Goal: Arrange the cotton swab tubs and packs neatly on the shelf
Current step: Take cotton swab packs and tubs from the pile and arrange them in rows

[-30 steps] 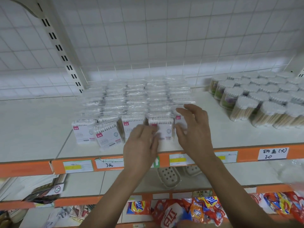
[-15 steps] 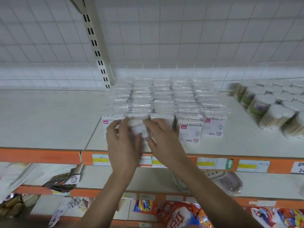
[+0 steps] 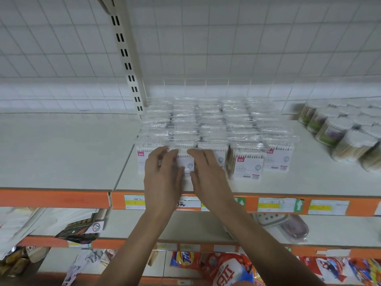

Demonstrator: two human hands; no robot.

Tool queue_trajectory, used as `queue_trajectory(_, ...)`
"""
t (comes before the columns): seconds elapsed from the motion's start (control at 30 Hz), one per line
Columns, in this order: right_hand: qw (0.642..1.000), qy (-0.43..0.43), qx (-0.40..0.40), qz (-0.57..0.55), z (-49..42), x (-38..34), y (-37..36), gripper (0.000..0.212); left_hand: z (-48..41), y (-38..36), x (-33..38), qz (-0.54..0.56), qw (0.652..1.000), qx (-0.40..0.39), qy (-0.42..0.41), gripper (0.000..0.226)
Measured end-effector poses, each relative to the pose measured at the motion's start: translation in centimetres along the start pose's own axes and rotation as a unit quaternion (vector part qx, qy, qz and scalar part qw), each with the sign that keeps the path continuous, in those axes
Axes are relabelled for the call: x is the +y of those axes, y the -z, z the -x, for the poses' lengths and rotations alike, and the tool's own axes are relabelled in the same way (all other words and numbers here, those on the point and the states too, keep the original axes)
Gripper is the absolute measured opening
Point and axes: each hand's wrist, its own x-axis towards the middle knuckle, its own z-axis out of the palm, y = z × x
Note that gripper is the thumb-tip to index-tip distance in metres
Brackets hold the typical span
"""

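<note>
Both hands work at the shelf front. The left hand (image 3: pixel 162 176) has its fingers near straight, laid flat on the front-row packs (image 3: pixel 277 159). The right hand (image 3: pixel 208 178) is the same, fingers spread, thumb low. Neither plainly grips anything; together they bracket and press the middle pack (image 3: pixel 187 162). The packs stand upright on the shelf (image 3: pixel 61 153), close to its orange lip (image 3: pixel 274 205).

Risks:
- Too hard a push could make the slick film rows behind slide or topple rearward.
- Uneven pressure could twist the middle pack askew.
- Just right of the right hand, the jutting pack (image 3: pixel 248 167) sits forward of the row and turned; the right wrist could clip it off the edge.
- Far right, the cotton swab tubs (image 3: pixel 338 134) are clustered well apart from the hands, so a knock looks unlikely.
</note>
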Motion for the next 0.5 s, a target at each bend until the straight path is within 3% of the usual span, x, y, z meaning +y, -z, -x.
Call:
queue_trajectory(0.17,0.997,-0.019,0.073,0.032,1.2,0.8,1.5,0.028,0.3,0.3,0.4,-0.027,0.999,0.033,-0.029,0.051)
queue_trajectory(0.27,0.987,-0.059,0.142,0.056,2.0,2.3,3.3,0.020,0.6,0.0,1.6,0.010,0.996,0.041,-0.082,0.049)
queue_trajectory(0.37,0.974,-0.106,0.178,0.087,2.7,3.8,5.1,0.032,1.0,-1.4,2.9,0.046,0.988,0.010,-0.147,0.035)
queue_trajectory(0.5,0.975,-0.124,0.141,0.119,2.8,5.4,6.0,0.052,1.4,-3.7,5.1,0.050,0.978,-0.028,-0.201,0.033)
